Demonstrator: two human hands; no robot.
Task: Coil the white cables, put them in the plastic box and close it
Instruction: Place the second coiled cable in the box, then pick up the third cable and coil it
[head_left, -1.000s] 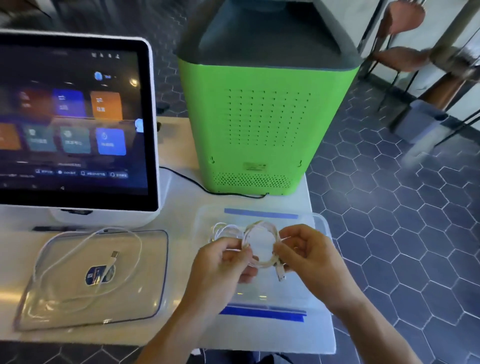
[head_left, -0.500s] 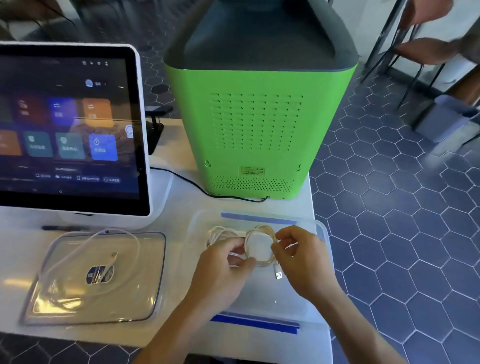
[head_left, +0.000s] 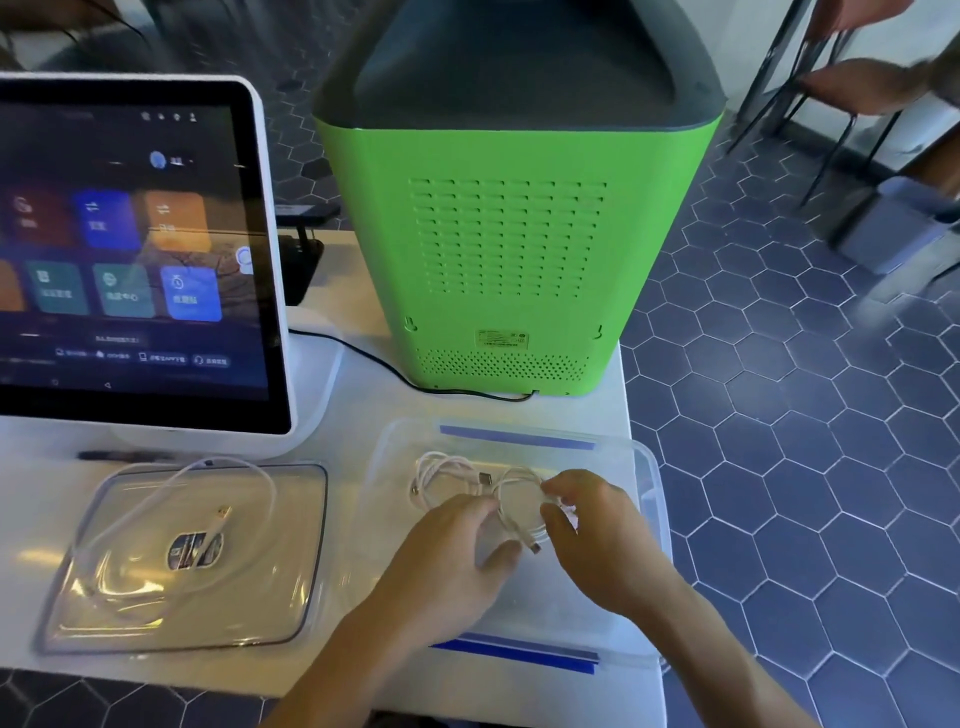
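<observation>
I noted left hand (head_left: 457, 545) and right hand (head_left: 592, 535) pinching a coiled white cable (head_left: 519, 512) over the open plastic box (head_left: 649, 483). Another coil (head_left: 441, 475) lay inside; a loose cable (head_left: 171, 499) crossed the lid (head_left: 291, 597); green machine (head_left: 509, 249) behind.

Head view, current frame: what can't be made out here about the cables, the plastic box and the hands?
- Coiled white cable: the left hand and right hand cover its lower part, so the loop count is unclear.
- Right hand's fingers: motion blur hides their exact grip.
- Plastic box: clear walls nearly vanish; depth is unclear.
- Lid sticker: too blurred to read.
- Touchscreen: cut off by the left edge.
</observation>
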